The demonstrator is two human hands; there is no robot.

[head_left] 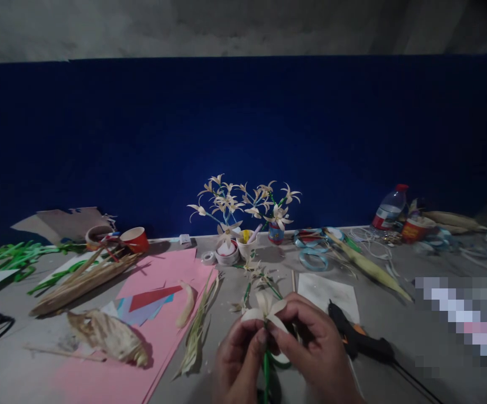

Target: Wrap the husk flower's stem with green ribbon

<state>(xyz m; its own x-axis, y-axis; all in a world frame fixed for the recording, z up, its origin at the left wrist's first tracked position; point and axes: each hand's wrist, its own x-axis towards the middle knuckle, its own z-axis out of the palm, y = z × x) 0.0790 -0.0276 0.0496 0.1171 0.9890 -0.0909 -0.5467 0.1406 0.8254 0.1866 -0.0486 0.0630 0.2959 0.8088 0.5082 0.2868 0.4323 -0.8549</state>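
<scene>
Both hands meet low in the middle of the view over a handmade cream flower [265, 307] on a green stem [266, 370]. My left hand [237, 362] pinches the stem just under the petals. My right hand [316, 348] curls round the flower's base from the right, fingers closed on it. A black glue gun [359, 339] lies just right of my right hand. A white paper sheet [327, 292] lies behind the hands.
A pink sheet [159, 314] with coloured paper pieces lies to the left, beside dried husks [109, 335] and sticks [83, 280]. Finished flowers [243, 202] stand in small cups at the back. Tape rolls [313, 259], a red cup [136, 239] and a water bottle [390, 209] line the blue wall.
</scene>
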